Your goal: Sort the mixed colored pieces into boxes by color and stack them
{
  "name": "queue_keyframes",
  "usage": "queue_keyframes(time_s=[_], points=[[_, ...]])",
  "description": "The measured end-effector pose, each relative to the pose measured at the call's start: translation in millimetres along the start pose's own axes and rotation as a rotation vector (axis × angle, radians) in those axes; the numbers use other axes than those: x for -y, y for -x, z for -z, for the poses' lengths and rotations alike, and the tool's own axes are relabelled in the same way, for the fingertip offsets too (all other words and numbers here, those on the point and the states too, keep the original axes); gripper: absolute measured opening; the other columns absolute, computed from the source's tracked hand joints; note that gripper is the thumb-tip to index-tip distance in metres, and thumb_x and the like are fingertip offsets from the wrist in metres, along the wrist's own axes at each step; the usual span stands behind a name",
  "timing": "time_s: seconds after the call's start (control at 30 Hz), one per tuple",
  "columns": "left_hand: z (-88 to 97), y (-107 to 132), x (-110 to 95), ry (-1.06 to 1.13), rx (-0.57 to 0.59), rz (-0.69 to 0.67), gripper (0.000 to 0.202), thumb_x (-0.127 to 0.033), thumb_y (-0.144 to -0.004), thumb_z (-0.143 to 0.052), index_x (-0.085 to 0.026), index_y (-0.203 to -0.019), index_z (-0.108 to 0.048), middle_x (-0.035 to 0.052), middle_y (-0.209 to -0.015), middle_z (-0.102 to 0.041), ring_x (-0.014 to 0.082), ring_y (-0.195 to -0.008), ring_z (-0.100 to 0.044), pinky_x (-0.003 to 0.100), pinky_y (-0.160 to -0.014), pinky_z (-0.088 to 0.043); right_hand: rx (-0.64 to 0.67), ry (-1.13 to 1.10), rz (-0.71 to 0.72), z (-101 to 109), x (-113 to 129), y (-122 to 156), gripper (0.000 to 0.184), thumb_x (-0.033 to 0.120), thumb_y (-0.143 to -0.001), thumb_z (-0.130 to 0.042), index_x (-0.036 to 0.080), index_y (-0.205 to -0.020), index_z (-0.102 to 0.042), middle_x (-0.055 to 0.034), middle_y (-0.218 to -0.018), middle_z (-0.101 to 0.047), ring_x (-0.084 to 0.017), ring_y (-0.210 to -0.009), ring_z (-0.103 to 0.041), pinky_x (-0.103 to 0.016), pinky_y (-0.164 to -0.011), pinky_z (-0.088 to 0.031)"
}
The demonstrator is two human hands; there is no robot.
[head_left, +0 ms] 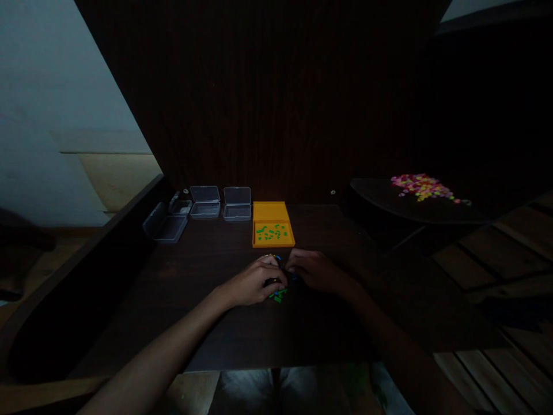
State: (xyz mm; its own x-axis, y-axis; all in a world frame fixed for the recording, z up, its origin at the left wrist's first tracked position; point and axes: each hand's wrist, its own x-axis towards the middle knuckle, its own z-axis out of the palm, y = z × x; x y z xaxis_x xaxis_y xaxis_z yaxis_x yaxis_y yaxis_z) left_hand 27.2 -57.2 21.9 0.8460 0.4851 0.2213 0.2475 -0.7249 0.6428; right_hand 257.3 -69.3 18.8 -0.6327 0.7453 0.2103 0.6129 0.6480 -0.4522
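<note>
So, biggest thing is the dark brown wooden desk (224, 340) under both hands, then a dark shelf with a curved edge (372, 193) off past the right hand. The left hand (257, 281) is curled, fingers bent down over a pile; the right hand (311, 270) is just beside it, fingertips bunched. It's pretty dim, so I honestly can't tell if either one is pinching a piece. Just beyond the hands there's a yellow rectangular plastic box (274, 245), lid open. The heap of tiny pink, red and yellow bits (423, 187) is on that shelf, well apart from the right hand. Beyond the left hand, over to its left: four clear plastic hinged boxes (237, 196), lids up. Smallest stuff: the pile of little green and blue pieces (278, 298) under the left hand, plus small green pieces (271, 231) inside the yellow box.
</note>
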Motion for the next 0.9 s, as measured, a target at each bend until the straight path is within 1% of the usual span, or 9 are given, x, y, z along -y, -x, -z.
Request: queue_keyframes(time_s=[0.17, 0.27, 0.37, 0.5, 0.6, 0.7, 0.83, 0.9], points=[[-0.2, -3, -1, -0.021, 0.003, -0.007, 0.017, -0.026, -0.093, -0.055, -0.020, -0.090, -0.071, 0.0049, -0.089, -0.069, 0.0182, -0.093, -0.056, 0.030, -0.086, -0.044, -0.122, -0.001, -0.052, 1, -1, -2, 0.021, 0.014, -0.093, -0.048, 0.020, -0.087, -0.067, -0.0048, -0.087, -0.064, -0.016, -0.079, -0.059, -0.026, -0.071, -0.045], [-0.9, -5, -2, -0.027, 0.003, -0.005, 0.014, -0.024, -0.091, -0.057, -0.020, -0.089, -0.071, 0.0040, -0.089, -0.070, 0.0184, -0.093, -0.056, 0.030, -0.086, -0.043, -0.202, -0.012, -0.054, 2, -3, -5, 0.020, 0.020, -0.095, -0.048, 0.019, -0.088, -0.067, -0.0055, -0.087, -0.064, -0.017, -0.080, -0.060, -0.028, -0.073, -0.045], [-2.0, -7, -1, -0.039, 0.009, -0.014, 0.014, -0.022, -0.090, -0.058, -0.020, -0.087, -0.071, 0.0033, -0.087, -0.070, 0.0182, -0.092, -0.056, 0.030, -0.087, -0.042, -0.265, -0.013, -0.077, 3, -11, -11, 0.020, 0.023, -0.096, -0.050, 0.019, -0.090, -0.068, -0.0055, -0.087, -0.064, -0.017, -0.080, -0.060, -0.029, -0.073, -0.046], [-2.1, -8, -1, -0.048, 0.003, -0.022, 0.013, -0.020, -0.090, -0.058, -0.019, -0.087, -0.070, 0.0030, -0.086, -0.070, 0.0178, -0.089, -0.057, 0.030, -0.086, -0.042, -0.300, 0.009, -0.118, 11, -24, -25, 0.019, 0.022, -0.094, -0.051, 0.018, -0.089, -0.069, -0.0060, -0.088, -0.064, -0.018, -0.082, -0.060, -0.029, -0.074, -0.046], [-2.0, -8, -2, -0.079, -0.003, -0.013, 0.012, -0.020, -0.090, -0.058, -0.018, -0.088, -0.070, 0.0031, -0.086, -0.070, 0.0177, -0.089, -0.056, 0.029, -0.084, -0.042, -0.239, 0.065, -0.151, 19, -31, -39, 0.019, 0.021, -0.094, -0.051, 0.017, -0.089, -0.070, -0.0070, -0.088, -0.064, -0.018, -0.084, -0.060, -0.029, -0.076, -0.045], [-3.0, -7, -2, -0.135, -0.011, 0.000, 0.013, -0.022, -0.091, -0.057, -0.018, -0.087, -0.069, 0.0037, -0.085, -0.068, 0.0178, -0.088, -0.056, 0.029, -0.083, -0.041, -0.091, 0.157, -0.205, 25, -32, -53, 0.020, 0.019, -0.094, -0.052, 0.016, -0.089, -0.071, -0.0078, -0.092, -0.064, -0.018, -0.085, -0.060, -0.027, -0.075, -0.044], [-4.4, -5, 0, -0.173, -0.022, 0.004, 0.015, -0.024, -0.093, -0.055, -0.018, -0.089, -0.067, 0.0040, -0.087, -0.068, 0.0178, -0.089, -0.055, 0.029, -0.083, -0.041, 0.108, 0.318, -0.308, 28, -23, -68, 0.019, 0.019, -0.092, -0.054, 0.018, -0.090, -0.073, -0.0085, -0.103, -0.066, -0.018, -0.091, -0.062, -0.024, -0.073, -0.043], [-4.3, -4, 0, -0.163, -0.030, 0.002, 0.015, -0.024, -0.094, -0.054, -0.018, -0.090, -0.067, 0.0037, -0.088, -0.068, 0.0178, -0.089, -0.055, 0.029, -0.082, -0.041, 0.171, 0.386, -0.343, 29, -17, -72, 0.021, 0.021, -0.093, -0.052, 0.019, -0.094, -0.074, -0.0085, -0.107, -0.067, -0.019, -0.094, -0.062, -0.023, -0.072, -0.042]])
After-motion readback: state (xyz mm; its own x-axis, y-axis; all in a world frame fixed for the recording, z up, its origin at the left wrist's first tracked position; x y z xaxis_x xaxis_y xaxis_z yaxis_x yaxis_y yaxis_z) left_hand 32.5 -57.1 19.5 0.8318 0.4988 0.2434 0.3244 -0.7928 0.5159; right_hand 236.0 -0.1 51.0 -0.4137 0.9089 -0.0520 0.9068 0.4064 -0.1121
